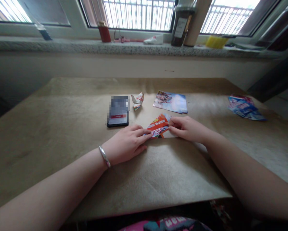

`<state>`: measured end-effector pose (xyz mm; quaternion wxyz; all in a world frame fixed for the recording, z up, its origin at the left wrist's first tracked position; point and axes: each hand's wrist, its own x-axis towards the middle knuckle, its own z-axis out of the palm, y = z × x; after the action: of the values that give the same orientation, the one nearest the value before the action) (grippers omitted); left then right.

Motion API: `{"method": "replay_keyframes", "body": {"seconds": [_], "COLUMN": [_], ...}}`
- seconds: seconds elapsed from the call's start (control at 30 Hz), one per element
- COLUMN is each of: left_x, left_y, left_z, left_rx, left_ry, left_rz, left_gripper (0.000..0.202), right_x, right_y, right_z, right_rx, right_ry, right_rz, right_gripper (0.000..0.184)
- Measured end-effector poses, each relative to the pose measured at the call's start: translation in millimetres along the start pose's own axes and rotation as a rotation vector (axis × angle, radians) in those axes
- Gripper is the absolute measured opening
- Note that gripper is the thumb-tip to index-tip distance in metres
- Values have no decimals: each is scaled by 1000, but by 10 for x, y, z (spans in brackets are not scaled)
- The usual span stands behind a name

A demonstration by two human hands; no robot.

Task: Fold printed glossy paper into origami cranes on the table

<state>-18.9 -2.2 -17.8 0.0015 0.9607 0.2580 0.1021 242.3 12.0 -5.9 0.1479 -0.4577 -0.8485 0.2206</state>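
A folded piece of printed paper (159,125), orange and white with small coloured print, lies on the table between my hands. My left hand (126,142), with a silver bangle at the wrist, rests flat with its fingertips on the paper's left end. At the right end, my right hand (188,128) pinches the paper's edge between thumb and fingers. Just beyond the paper stands a small folded paper figure (137,100). A phone (118,111) with a lit, partly blurred screen lies to its left. Flat printed sheets (170,102) lie behind my right hand.
Several blue and red printed papers (245,107) are fanned out at the table's right side. The brown table (62,138) ends near my body. Behind it, a granite windowsill (74,47) bears a red container (104,32), a dark jar (181,27) and a yellow item (216,42).
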Motion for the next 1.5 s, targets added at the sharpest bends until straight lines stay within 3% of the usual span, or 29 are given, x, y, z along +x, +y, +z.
{"method": "replay_keyframes", "body": {"seconds": [0.2,0.57,0.8,1.07,1.3,1.5], "left_x": [2,-8,7,3,1,9], "left_y": [26,70,72,46,50,63], "left_z": [-22,17,0,24,14,26], "left_rx": [-77,25,-16,-90,-130,-94], "left_ry": [-12,-59,-127,-114,-116,-147], "left_rz": [-14,-45,-66,-29,-40,-22], "left_gripper": [54,50,56,56,55,61], "right_x": [49,71,85,85,48,22], "right_y": [84,11,32,143,122,12], "right_z": [41,99,99,28,23,36], "right_rx": [-27,-378,-434,-336,-440,-481], "right_ry": [18,47,33,-5,89,255], "right_rz": [98,230,276,266,248,-15], "right_gripper": [23,23,22,17,21,22]}}
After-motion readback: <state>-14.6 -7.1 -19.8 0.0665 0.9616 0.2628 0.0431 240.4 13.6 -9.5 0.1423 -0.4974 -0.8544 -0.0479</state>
